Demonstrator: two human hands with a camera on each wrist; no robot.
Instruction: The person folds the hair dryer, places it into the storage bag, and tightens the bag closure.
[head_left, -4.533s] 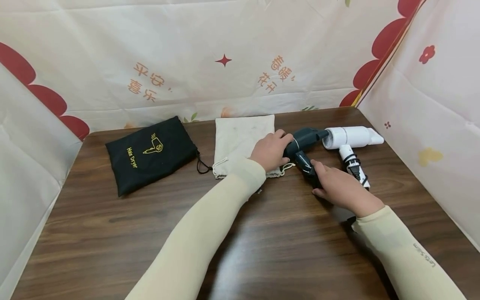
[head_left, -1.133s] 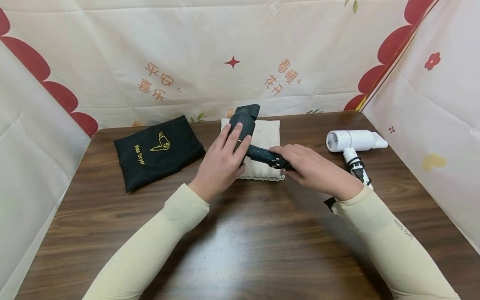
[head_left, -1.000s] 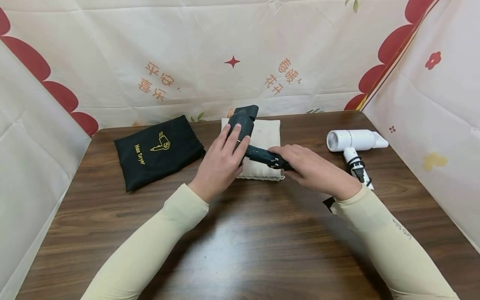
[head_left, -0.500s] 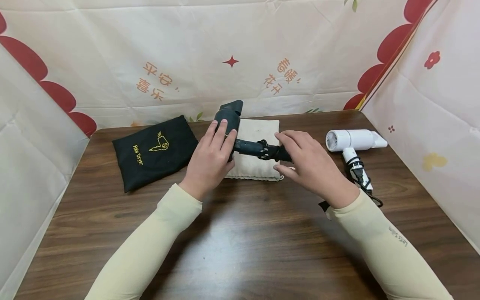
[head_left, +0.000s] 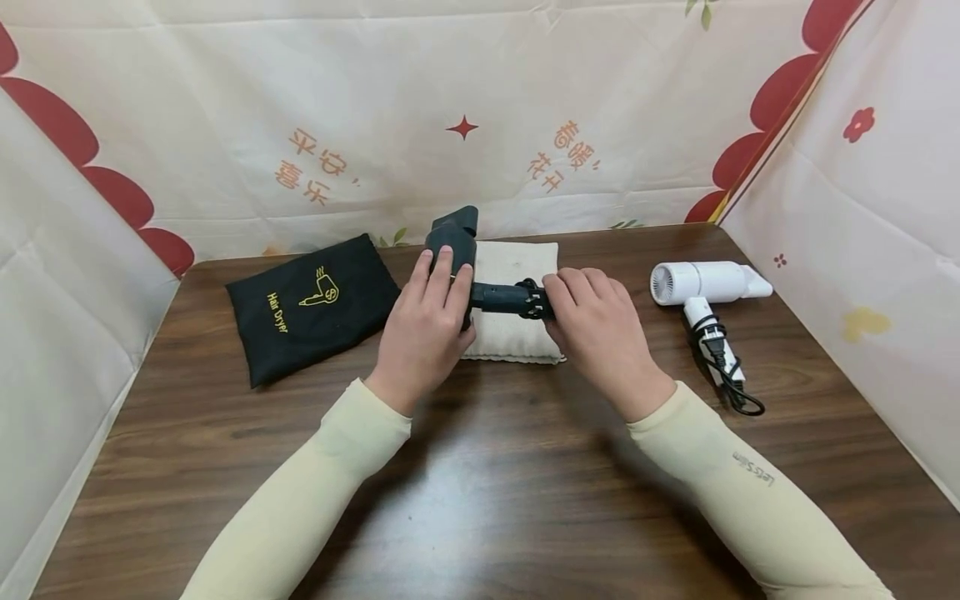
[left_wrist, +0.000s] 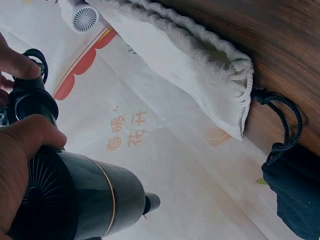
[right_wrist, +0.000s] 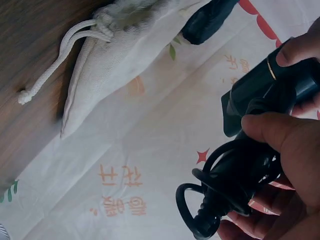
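Observation:
A dark hair dryer (head_left: 452, 242) is held between both hands above the table, its nozzle toward the back wall. My left hand (head_left: 427, 321) grips its barrel, fingers spread over the top and thumb near the vented rear in the left wrist view. Around the handle (head_left: 501, 298) a black cord (right_wrist: 220, 182) is wound. My right hand (head_left: 600, 325) grips the handle's cord-wrapped end. Behind and below lies a cream drawstring pouch (head_left: 517, 333), partly covered by the dryer; its cord (right_wrist: 55, 60) shows in the right wrist view.
To the left lies a black pouch (head_left: 315, 308) printed with a yellow hair dryer. A white hair dryer (head_left: 705, 282) with its cord wrapped round the handle lies at the right. Cloth walls (head_left: 375, 108) stand behind and beside the wooden table (head_left: 450, 500).
The dark dryer has come from beside the white one, leftward and up over the cream pouch. Half a second ago my right hand was loosened; now it is closed round the handle end.

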